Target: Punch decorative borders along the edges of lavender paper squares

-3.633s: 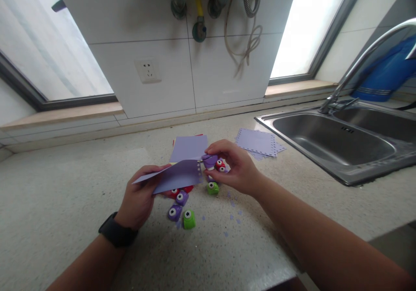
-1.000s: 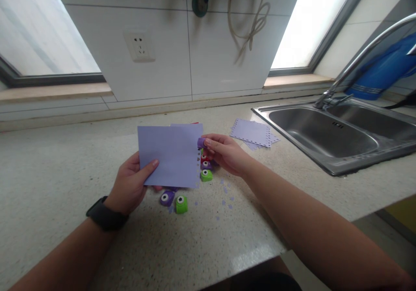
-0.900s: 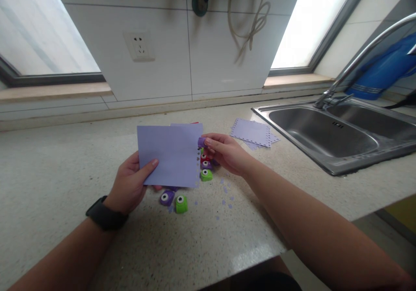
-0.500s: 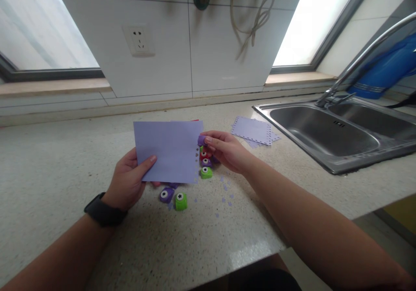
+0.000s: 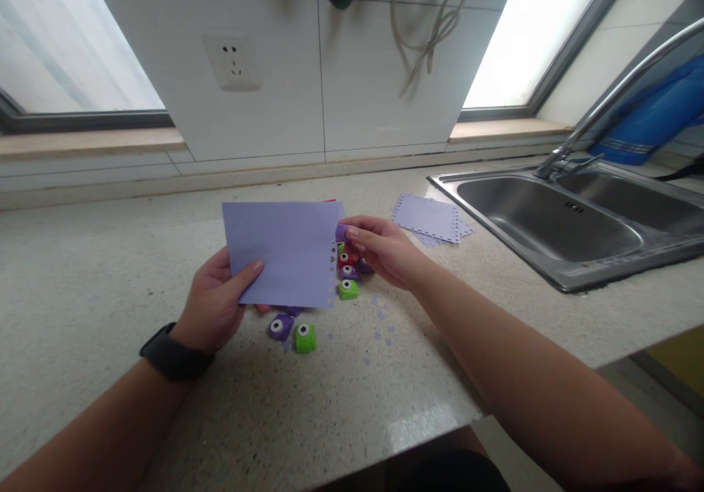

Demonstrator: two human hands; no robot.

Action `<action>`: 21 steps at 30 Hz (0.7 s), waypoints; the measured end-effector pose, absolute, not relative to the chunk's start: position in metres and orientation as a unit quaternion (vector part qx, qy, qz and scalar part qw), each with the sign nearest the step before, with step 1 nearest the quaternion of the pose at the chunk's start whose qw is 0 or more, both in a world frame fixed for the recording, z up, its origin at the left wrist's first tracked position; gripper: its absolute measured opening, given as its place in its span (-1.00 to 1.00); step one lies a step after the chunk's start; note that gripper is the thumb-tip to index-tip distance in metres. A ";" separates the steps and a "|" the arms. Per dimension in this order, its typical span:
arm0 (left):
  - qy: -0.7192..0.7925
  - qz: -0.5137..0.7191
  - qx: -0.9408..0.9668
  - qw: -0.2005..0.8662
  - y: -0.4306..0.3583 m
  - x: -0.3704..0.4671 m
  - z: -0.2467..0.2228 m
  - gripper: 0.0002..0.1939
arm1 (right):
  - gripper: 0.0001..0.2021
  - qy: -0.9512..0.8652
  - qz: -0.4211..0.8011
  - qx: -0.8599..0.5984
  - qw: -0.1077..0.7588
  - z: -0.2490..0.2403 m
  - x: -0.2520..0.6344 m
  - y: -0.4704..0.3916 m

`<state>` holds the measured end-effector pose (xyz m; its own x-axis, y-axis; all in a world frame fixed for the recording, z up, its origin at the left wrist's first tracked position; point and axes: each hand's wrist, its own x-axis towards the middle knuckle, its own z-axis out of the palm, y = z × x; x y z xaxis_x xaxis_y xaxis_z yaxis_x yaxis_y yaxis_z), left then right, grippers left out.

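Note:
My left hand (image 5: 217, 298) grips a sheet of lilac paper (image 5: 286, 254) by its left side, thumb on top, holding it above the counter. Along the paper's right edge runs a row of small punched holes. At that edge, near the upper corner, my right hand (image 5: 379, 246) pinches a small purple craft punch (image 5: 342, 233). Beneath and beside the sheet lie more punches: a green one (image 5: 305, 337), a purple one (image 5: 281, 326), another green one (image 5: 348, 289) and a red one (image 5: 345, 259). The paper hides others in part.
Several lilac sheets with punched edges (image 5: 426, 217) lie stacked at the right, near the steel sink (image 5: 550, 213) and its tap (image 5: 555, 162). Tiny paper cut-outs (image 5: 380, 315) are scattered on the speckled counter (image 5: 264, 419). A socket (image 5: 233, 61) is on the tiled wall.
Both hands hold nearly the same pose, the purple punch staying at the paper's right edge. The sheet's left side has shifted slightly left, and the view has tilted a little.

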<state>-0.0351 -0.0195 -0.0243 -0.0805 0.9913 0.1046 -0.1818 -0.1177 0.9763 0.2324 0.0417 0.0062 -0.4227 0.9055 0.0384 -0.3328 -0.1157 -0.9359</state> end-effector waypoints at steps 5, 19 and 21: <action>0.442 0.585 0.465 0.496 -0.020 -0.035 -0.025 -0.69 | -0.66 -0.490 0.684 -0.298 0.450 0.006 0.233 0.042; 0.474 0.561 0.483 0.478 -0.020 -0.038 -0.027 -0.65 | -0.64 -0.508 0.656 -0.334 0.447 0.006 0.232 0.043; 0.475 0.561 0.482 0.476 -0.020 -0.038 -0.026 -0.64 | -0.63 -0.510 0.654 -0.335 0.447 0.006 0.233 0.043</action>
